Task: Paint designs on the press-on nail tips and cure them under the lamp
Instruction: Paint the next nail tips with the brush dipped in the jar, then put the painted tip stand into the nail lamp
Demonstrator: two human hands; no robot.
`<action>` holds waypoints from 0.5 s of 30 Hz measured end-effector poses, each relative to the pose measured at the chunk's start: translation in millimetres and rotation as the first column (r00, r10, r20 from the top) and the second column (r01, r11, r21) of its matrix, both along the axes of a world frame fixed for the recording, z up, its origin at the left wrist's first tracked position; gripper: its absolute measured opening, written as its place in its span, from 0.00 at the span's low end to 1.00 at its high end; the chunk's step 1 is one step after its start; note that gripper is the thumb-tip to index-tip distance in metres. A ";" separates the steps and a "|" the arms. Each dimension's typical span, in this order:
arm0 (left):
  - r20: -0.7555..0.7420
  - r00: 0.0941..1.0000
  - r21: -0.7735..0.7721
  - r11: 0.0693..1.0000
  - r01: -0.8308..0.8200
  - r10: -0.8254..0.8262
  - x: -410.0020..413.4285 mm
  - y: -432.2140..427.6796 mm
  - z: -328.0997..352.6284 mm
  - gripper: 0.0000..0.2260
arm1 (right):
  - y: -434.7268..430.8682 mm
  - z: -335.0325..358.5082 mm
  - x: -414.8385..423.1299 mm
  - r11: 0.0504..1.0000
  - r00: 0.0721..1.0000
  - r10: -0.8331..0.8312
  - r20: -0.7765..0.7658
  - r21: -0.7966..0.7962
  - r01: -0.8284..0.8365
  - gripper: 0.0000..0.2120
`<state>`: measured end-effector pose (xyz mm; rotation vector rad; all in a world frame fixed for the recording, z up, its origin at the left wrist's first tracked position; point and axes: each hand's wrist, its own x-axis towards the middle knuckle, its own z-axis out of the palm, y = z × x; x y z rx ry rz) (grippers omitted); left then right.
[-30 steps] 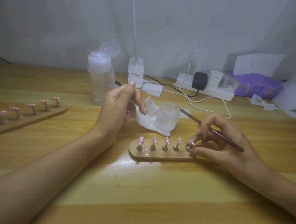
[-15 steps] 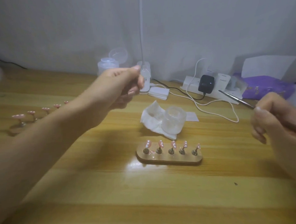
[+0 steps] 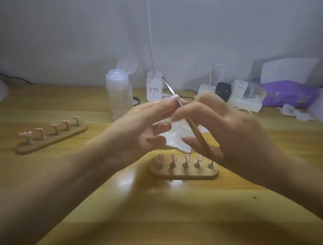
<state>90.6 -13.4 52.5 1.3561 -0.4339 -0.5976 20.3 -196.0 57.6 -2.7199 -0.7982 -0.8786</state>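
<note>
Both hands meet above the near wooden holder (image 3: pixel 184 173). My right hand (image 3: pixel 230 132) grips the wooden handle of a thin nail brush (image 3: pixel 197 135), which points up and away. With thumb and forefinger, my left hand (image 3: pixel 144 126) pinches the brush's metal neck. The near holder carries a row of stands with pink painted nail tips (image 3: pixel 187 157); its rightmost tip is hidden behind my right hand. A second wooden holder (image 3: pixel 53 139) with pink tips lies at the left. A white lamp base (image 3: pixel 154 86) with a thin stem stands at the back.
A crumpled white tissue (image 3: pixel 176 138) lies behind my hands. A clear bottle (image 3: pixel 119 94) with its flip lid open stands at the back centre. A power strip (image 3: pixel 244 99) with plugs and cables, a purple bag (image 3: pixel 288 94) and white paper sit at the back right.
Both hands have come together over the near holder. My right hand brought the brush back from the right, and my left hand came down from near the lamp to its metal neck.
</note>
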 end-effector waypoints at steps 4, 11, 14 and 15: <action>-0.109 0.981 -0.039 0.985 -0.166 0.161 14.3 20.1 5.8 0.08 | -45.5 -9.0 -9.5 0.977 0.961 -0.049 -0.271 0.187 0.103 0.28; -0.021 0.990 0.269 0.955 -0.127 0.138 22.0 27.7 -21.6 0.11 | -79.1 -45.4 -20.6 0.953 0.781 -0.047 -0.623 0.206 0.221 0.28; 0.040 0.995 0.249 0.963 -0.099 0.092 24.6 23.1 -31.2 0.13 | -67.8 -52.9 -16.1 0.939 0.805 -0.020 -0.593 0.265 0.218 0.23; 0.055 0.996 0.237 0.969 -0.077 0.065 24.3 21.8 -32.4 0.13 | -65.4 -54.1 -14.7 0.935 0.817 -0.018 -0.576 0.280 0.218 0.21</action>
